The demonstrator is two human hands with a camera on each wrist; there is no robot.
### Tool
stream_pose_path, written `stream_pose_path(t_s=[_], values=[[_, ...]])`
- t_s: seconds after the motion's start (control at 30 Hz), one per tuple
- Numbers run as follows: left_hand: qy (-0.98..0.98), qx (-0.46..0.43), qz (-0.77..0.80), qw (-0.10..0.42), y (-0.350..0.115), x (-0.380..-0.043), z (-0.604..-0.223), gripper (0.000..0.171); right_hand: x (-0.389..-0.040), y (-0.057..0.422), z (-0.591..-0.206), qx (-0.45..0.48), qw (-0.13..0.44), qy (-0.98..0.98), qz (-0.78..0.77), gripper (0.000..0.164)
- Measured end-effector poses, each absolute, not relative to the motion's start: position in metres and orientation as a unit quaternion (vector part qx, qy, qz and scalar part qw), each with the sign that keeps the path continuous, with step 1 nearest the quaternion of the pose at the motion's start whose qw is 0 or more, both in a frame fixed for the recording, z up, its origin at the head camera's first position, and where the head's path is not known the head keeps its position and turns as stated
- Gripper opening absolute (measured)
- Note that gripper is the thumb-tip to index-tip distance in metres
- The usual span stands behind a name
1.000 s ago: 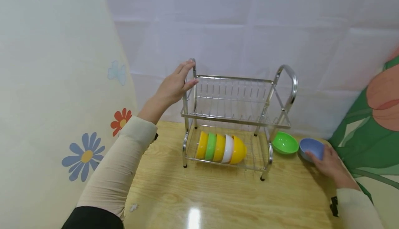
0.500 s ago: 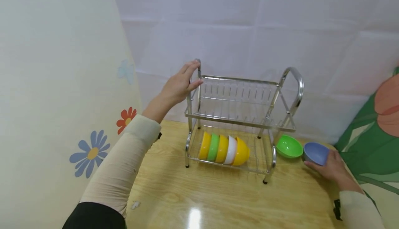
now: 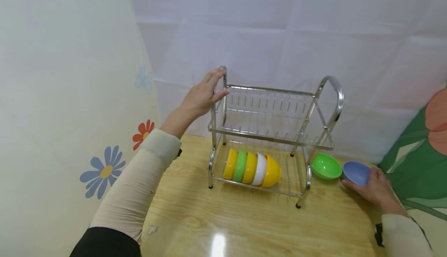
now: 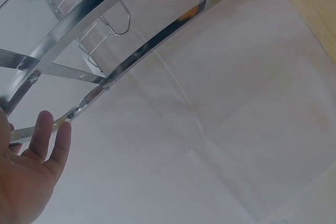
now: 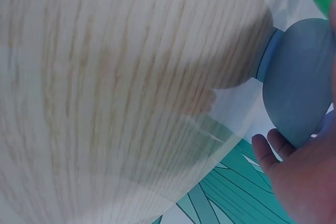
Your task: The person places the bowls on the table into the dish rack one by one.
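Note:
A two-tier chrome dish rack stands on the table. My left hand grips its left handle, fingers over the top and thumb along the inner side; the left wrist view shows the fingertips bent around the metal bar. At the far right my right hand holds a blue bowl, thumb at the near side and fingers around the right. From the right wrist, the bowl's rounded side and foot show, with fingers at its wall. Left of it sits a bright green bowl.
On the lower tier several bowls stand on edge in a row: yellow, green, white and a yellow one at the right end. White cloth hangs behind the rack. Wood-grain tabletop lies in front.
The head view has shifted slightly, so everything sits a little further right. The right hand has settled closer around the blue bowl. The left hand stays on the rack handle.

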State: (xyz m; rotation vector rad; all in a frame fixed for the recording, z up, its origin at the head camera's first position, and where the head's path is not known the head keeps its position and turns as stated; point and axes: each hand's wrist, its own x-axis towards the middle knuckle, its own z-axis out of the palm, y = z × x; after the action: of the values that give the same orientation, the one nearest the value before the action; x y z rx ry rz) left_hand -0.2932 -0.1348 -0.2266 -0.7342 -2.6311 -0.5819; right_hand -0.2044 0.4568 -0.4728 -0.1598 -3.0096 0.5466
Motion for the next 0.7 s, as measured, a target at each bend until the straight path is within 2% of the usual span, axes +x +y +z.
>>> stream_pose_path(t_s=[0.23,0.7], values=[[-0.928,-0.259,-0.207,0.171,-0.132,-0.292,-0.226,0.070,-0.202,0.458,-0.473,-0.068,0.030,-0.983,0.165,0.121],[-0.926,-0.265,-0.210,0.165,-0.125,-0.292,-0.225,0.070,-0.187,0.465,-0.475,-0.065,0.066,-0.984,0.153,0.112]])
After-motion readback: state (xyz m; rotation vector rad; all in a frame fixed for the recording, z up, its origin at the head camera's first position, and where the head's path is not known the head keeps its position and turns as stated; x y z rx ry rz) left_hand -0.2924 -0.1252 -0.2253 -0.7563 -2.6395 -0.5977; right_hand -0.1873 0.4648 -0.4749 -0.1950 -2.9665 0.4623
